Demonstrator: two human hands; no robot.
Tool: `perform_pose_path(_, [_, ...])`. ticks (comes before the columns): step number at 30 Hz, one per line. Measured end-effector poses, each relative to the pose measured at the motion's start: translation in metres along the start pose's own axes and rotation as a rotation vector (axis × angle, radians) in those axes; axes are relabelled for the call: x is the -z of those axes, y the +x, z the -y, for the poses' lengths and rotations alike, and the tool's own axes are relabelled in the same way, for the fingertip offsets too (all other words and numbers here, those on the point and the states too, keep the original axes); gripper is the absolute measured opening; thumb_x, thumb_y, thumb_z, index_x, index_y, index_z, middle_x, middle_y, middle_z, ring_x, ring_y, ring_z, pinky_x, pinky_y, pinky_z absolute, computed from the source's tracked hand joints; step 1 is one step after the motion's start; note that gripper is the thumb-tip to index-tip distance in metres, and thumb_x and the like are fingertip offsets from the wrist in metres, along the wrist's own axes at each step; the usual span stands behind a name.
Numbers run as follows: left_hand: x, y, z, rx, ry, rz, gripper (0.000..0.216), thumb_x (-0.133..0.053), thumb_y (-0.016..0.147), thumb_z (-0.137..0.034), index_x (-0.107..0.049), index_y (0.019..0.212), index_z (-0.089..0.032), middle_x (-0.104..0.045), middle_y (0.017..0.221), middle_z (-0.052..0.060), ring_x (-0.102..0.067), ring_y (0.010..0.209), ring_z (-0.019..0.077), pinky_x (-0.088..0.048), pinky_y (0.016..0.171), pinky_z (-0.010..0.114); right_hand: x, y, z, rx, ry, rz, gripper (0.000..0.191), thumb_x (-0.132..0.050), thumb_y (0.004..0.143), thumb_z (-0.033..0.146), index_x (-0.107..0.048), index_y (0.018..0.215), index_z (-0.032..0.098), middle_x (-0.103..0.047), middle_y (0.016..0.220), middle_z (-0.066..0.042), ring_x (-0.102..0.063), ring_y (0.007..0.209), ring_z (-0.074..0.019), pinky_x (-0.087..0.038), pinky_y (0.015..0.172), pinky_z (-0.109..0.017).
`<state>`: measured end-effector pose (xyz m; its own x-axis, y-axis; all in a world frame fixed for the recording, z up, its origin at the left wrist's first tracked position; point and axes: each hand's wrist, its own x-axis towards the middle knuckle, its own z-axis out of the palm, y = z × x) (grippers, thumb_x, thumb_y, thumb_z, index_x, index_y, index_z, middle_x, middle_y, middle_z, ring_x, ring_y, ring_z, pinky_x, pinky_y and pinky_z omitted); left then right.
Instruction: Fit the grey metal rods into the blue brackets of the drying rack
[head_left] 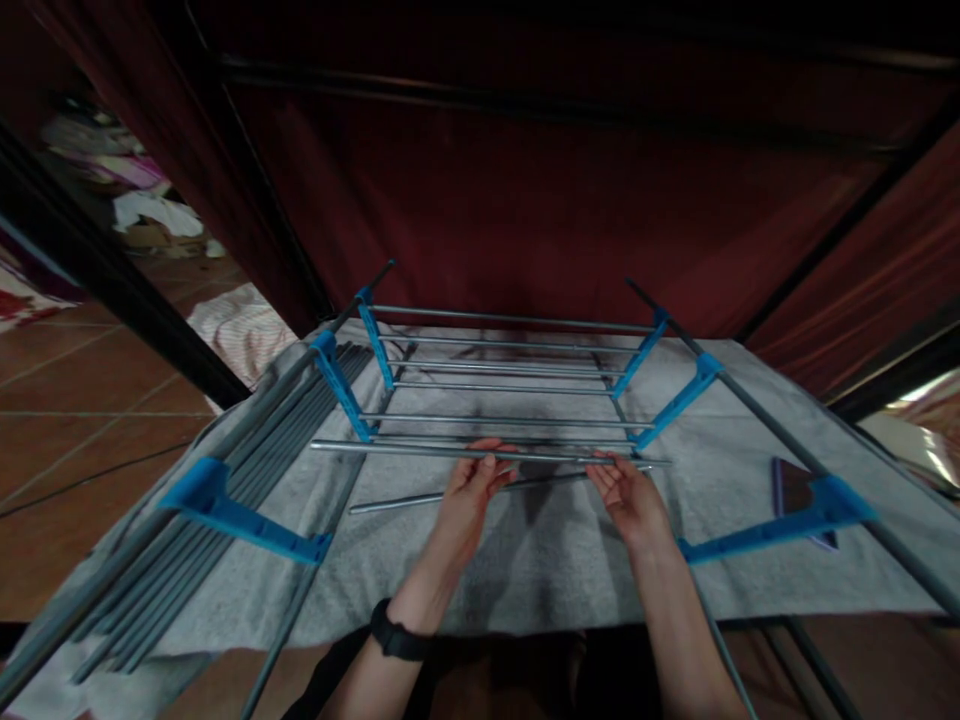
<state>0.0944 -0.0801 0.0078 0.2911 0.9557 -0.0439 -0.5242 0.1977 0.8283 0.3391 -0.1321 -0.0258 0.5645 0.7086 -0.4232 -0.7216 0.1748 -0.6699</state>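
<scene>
A metal drying rack frame with grey side tubes and blue plastic brackets [341, 385] stands over a grey cloth [525, 560]. Several thin grey rods cross between the far brackets. My left hand [469, 490], with a black watch on the wrist, and my right hand [630, 490] both hold one loose grey rod [390, 447] level in front of the fitted rods, fingers curled around it. A second loose rod [405, 500] lies on the cloth just below my hands.
A bundle of several grey rods [225, 500] lies along the left side of the cloth. A purple phone-like object [795, 490] rests at the right behind a blue bracket [772, 530]. Dark red fabric walls stand behind; tiled floor and clutter at left.
</scene>
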Motion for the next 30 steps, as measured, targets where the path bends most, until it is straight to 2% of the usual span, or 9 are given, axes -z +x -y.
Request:
perform_pose_path(6, [-0.050,-0.002,0.005,-0.198,0.228,0.131,0.046,-0.060,0.101,-0.046,-0.053,0.142,-0.026,-0.075,0.122,0.009,-0.070,0.116,0.0231,-0.056,0.104,0.044,-0.016,-0.014,0.001,-0.013,0.032,0.103,0.008,-0.067,0.088,0.016,-0.069,0.085,0.023,-0.078,0.081,-0.004,-0.076,0.076,-0.0167,-0.068,0.078,-0.031])
perform_pose_path(10, [-0.076,-0.002,-0.006,-0.337,0.378,0.220,0.049,-0.050,0.106,-0.045,-0.045,0.150,-0.025,-0.074,0.121,0.010,-0.070,0.114,0.0225,-0.053,0.106,0.045,-0.030,-0.029,0.002,-0.078,0.007,0.232,0.007,-0.072,0.089,0.027,-0.073,0.085,0.023,-0.079,0.081,-0.005,-0.075,0.077,-0.0173,-0.065,0.077,-0.030])
perform_pose_path(14, [-0.083,-0.007,-0.037,-0.546,0.569,0.185,0.048,-0.046,0.108,-0.039,-0.040,0.154,-0.023,-0.075,0.113,0.008,-0.070,0.108,0.0204,-0.052,0.103,0.040,-0.037,-0.044,0.001,-0.198,-0.147,0.440,0.027,-0.075,0.088,0.047,-0.075,0.086,0.020,-0.081,0.091,-0.009,-0.074,0.074,-0.0183,-0.062,0.070,-0.030])
perform_pose_path(18, [-0.078,-0.015,-0.076,-0.715,0.771,0.157,0.054,-0.044,0.109,-0.035,-0.031,0.160,-0.024,-0.074,0.107,0.006,-0.070,0.094,0.0177,-0.056,0.089,0.034,-0.040,-0.053,0.001,-0.246,-0.274,0.612,0.039,-0.082,0.080,0.056,-0.074,0.078,0.018,-0.079,0.085,-0.009,-0.070,0.068,-0.0166,-0.058,0.065,-0.029])
perform_pose_path(21, [-0.074,-0.019,-0.097,-0.788,0.991,0.164,0.053,-0.045,0.109,-0.033,-0.033,0.160,-0.025,-0.074,0.112,0.007,-0.070,0.090,0.0177,-0.056,0.084,0.032,-0.042,-0.053,0.003,-0.154,-0.260,0.597,0.035,-0.087,0.075,0.051,-0.075,0.082,0.020,-0.079,0.087,-0.006,-0.071,0.074,-0.0163,-0.058,0.071,-0.028])
perform_pose_path(25, [-0.070,-0.018,-0.107,-0.892,1.263,0.160,0.044,-0.043,0.108,-0.029,-0.045,0.153,-0.028,-0.071,0.126,0.009,-0.069,0.105,0.0226,-0.056,0.092,0.037,-0.043,-0.047,0.006,-0.054,-0.192,0.491,0.028,-0.088,0.074,0.044,-0.076,0.085,0.021,-0.079,0.092,-0.005,-0.072,0.081,-0.0169,-0.059,0.075,-0.029])
perform_pose_path(30, [-0.058,-0.004,-0.095,-0.837,1.571,0.214,0.043,-0.041,0.107,-0.023,-0.056,0.147,-0.027,-0.071,0.103,0.008,-0.067,0.096,0.0243,-0.054,0.089,0.037,-0.037,-0.035,0.008,0.015,-0.156,0.367,0.026,-0.087,0.072,0.036,-0.077,0.090,0.020,-0.080,0.092,-0.006,-0.072,0.079,-0.0169,-0.059,0.075,-0.029])
